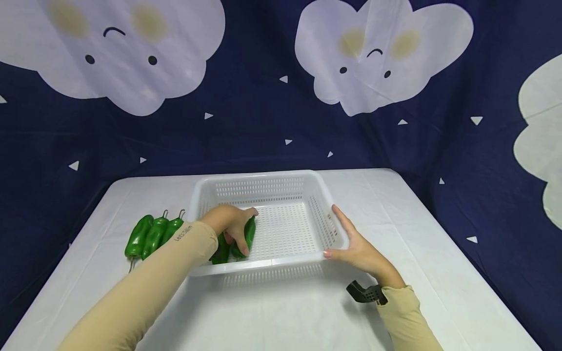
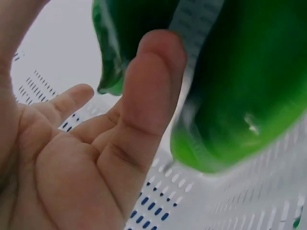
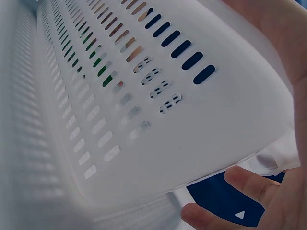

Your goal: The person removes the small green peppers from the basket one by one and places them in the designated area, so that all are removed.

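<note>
My left hand (image 1: 231, 225) reaches into the left part of a white perforated plastic basket (image 1: 281, 263), fingers spread above two green peppers. One green pepper (image 1: 250, 231) lies beside the thumb; the other pepper (image 1: 221, 252) is partly hidden by the hand and sleeve. In the left wrist view, the thumb (image 2: 146, 96) shows between the two peppers, neither enclosed by the hand; whether it touches them I cannot tell. My right hand (image 1: 362, 251) holds the basket's near right corner, thumb on the near rim and fingers along the right side. Its fingertips (image 3: 249, 184) show beyond the rim in the right wrist view.
Left of the basket, three green peppers (image 1: 153, 236) with thin stems lie side by side on the white tablecloth (image 1: 281, 312). A dark blue curtain (image 1: 254, 136) with cloud prints hangs behind the table. A black strap (image 1: 366, 293) is on the right wrist.
</note>
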`<state>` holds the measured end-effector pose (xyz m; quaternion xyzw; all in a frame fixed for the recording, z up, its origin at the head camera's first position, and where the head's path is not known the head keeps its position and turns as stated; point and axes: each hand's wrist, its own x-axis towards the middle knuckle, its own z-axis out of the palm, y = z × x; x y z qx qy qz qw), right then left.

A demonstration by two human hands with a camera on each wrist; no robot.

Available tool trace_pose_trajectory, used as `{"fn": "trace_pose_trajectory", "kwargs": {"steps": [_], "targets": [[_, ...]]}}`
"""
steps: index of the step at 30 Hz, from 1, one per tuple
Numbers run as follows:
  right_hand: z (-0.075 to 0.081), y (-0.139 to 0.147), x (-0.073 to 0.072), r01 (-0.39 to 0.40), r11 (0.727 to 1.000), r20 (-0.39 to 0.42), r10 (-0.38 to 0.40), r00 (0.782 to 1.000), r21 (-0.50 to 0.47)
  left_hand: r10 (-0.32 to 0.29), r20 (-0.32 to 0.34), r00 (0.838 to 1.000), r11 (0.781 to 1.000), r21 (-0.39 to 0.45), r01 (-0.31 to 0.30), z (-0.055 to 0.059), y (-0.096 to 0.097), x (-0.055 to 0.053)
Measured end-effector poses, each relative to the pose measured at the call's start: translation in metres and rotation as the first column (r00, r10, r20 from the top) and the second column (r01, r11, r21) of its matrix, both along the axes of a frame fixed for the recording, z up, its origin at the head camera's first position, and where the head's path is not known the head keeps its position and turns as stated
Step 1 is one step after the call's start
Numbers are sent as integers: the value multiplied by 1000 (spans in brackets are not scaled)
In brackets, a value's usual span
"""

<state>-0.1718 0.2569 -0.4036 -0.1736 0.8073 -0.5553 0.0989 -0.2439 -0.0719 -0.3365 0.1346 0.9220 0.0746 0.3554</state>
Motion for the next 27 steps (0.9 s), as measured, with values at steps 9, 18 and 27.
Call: {"fn": "trace_pose_trajectory", "kwargs": {"steps": [9, 18, 27], "targets": [[1, -1, 0, 4, 1000, -8, -4, 1000, 6, -6, 32, 999, 999, 41, 5, -10, 1, -2], [-1, 1, 0, 6, 1000, -5, -6, 1000, 5, -7, 41, 999, 995, 101, 3, -19, -2, -7], [0, 0, 0, 7, 1000, -3, -7, 1000, 0, 10, 21, 1000, 989, 145, -13, -27, -5, -12]]}}
